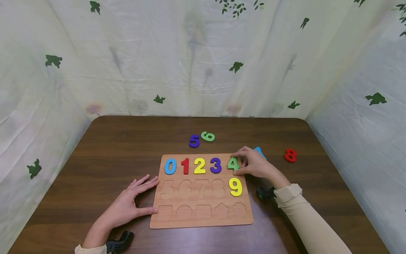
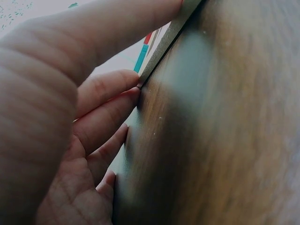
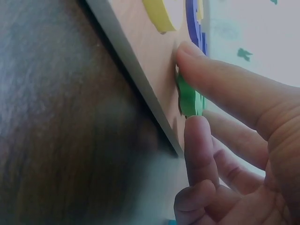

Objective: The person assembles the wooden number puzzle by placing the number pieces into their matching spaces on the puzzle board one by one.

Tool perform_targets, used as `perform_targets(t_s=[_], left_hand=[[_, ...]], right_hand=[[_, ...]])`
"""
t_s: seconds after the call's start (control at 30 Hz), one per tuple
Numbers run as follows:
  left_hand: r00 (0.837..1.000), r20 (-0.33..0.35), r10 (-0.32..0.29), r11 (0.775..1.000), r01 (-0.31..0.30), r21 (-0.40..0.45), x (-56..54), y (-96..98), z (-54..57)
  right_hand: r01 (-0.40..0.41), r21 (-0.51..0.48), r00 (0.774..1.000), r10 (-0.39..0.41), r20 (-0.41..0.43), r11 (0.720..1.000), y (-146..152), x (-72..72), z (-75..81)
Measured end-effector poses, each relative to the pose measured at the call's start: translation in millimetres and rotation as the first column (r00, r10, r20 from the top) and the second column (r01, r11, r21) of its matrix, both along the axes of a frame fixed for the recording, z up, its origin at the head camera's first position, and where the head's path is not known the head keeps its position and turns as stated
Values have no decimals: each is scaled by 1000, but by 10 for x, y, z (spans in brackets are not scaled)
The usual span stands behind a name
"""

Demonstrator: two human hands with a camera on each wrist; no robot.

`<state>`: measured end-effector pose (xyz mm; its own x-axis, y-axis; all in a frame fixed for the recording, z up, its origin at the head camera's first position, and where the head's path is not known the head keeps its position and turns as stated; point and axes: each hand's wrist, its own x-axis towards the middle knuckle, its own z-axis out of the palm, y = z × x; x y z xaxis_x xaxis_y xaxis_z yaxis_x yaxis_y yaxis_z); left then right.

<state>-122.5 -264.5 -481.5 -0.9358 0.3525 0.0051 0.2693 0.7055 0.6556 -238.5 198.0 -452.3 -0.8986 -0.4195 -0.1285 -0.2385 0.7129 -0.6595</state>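
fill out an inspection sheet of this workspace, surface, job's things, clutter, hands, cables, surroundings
Surface: dark brown wood-grain table
Job's things: light-brown wooden board holds blue numeral 0, red 1, yellow 2, purple 3, yellow 9; purple 5, green 6, red 8 lie off it; blue piece partly hidden
Clutter: nothing seen
Hands: left hand touches the board's left edge; right hand pinches green numeral 4 at its upper right; full seating unclear
Cables: nothing seen
Surroundings: whitish cloth with green leaf-like shapes
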Motion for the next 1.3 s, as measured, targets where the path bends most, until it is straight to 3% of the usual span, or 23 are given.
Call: perform_targets(t_s=[1.3], left_hand=[[1000,23,9,1000,-9,-13,-6,9,25]], right_hand=[[-16,52,999,17,-32,999,-41,-22,4]])
